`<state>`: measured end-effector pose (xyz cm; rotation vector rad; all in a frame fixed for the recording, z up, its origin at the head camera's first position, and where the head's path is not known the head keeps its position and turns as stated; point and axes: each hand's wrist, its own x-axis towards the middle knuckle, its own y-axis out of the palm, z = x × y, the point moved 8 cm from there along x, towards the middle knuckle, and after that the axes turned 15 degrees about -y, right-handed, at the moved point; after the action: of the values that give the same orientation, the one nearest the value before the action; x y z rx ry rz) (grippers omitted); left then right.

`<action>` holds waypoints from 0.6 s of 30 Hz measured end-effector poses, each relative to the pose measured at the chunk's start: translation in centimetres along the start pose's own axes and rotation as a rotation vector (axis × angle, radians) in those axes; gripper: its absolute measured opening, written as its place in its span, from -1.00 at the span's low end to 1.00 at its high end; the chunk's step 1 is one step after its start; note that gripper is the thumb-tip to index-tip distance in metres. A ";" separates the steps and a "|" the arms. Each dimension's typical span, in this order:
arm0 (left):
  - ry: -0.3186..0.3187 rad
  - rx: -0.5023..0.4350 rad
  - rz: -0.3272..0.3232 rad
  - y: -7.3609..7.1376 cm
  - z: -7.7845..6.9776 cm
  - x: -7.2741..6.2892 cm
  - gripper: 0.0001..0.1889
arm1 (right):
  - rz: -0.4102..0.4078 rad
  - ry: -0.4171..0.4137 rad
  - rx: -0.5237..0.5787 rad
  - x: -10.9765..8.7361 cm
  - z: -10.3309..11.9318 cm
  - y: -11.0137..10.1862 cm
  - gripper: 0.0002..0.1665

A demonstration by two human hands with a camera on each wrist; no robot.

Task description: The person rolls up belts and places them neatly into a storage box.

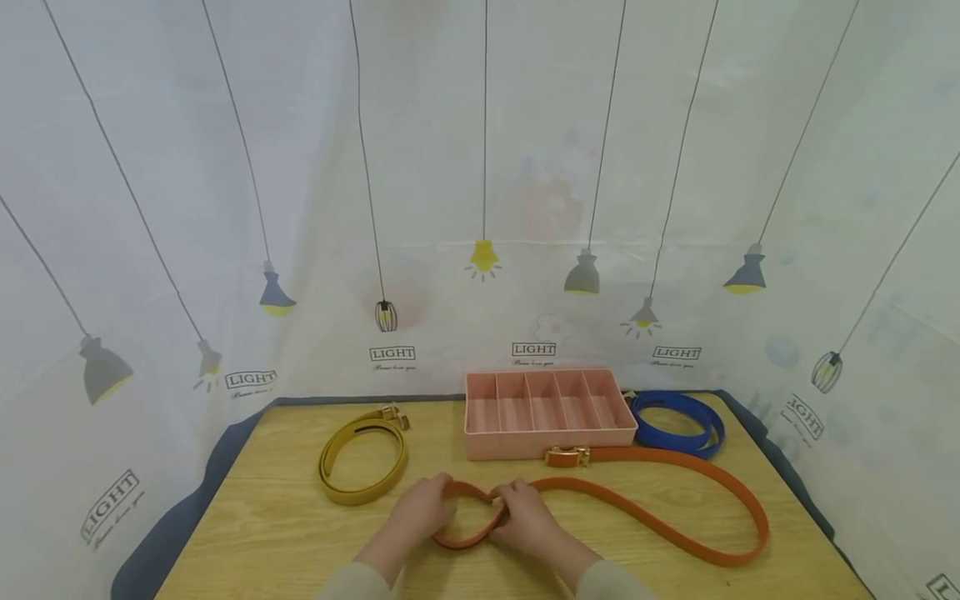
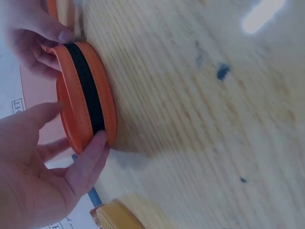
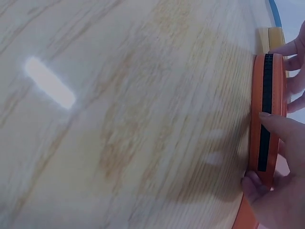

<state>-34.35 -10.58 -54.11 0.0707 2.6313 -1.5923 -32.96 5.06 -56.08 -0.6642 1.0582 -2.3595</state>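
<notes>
An orange belt (image 1: 759,518) lies on the table, its far end curving back to a gold-toned buckle (image 1: 567,457) beside the pink tray. Its near end is bent into a small loop (image 2: 112,90) standing on edge between both hands, a black strip along its outer face. My left hand (image 1: 420,508) holds the left side of this loop, fingers curved round the band. On the other side, my right hand (image 1: 527,518) pinches the belt where the loop's end meets the longer strap. In the right wrist view, the right thumb (image 3: 274,121) presses on the black strip.
A pink tray (image 1: 551,437) with several compartments stands at the back. Left of it lies a coiled yellow belt (image 1: 327,471); a coiled blue belt (image 1: 716,429) lies to its right. A white sheet printed with lamps (image 1: 480,167) hangs behind the wooden table (image 1: 255,517).
</notes>
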 end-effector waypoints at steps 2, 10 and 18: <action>-0.051 -0.014 0.008 0.0 -0.1 0.1 -0.61 | 0.014 -0.024 -0.029 -0.1 0.3 0.1 -0.42; -0.192 0.084 -0.004 0.6 -1.0 0.2 -0.31 | 0.064 -0.092 -0.093 -0.4 1.2 0.2 -0.48; -0.209 0.129 0.003 0.5 -1.8 -0.2 -0.29 | 0.098 -0.115 -0.094 -0.6 1.1 0.3 -0.51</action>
<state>-34.22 -8.73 -53.67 -0.0811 2.3705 -1.6671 -31.82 4.63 -55.84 -0.7547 1.1301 -2.1724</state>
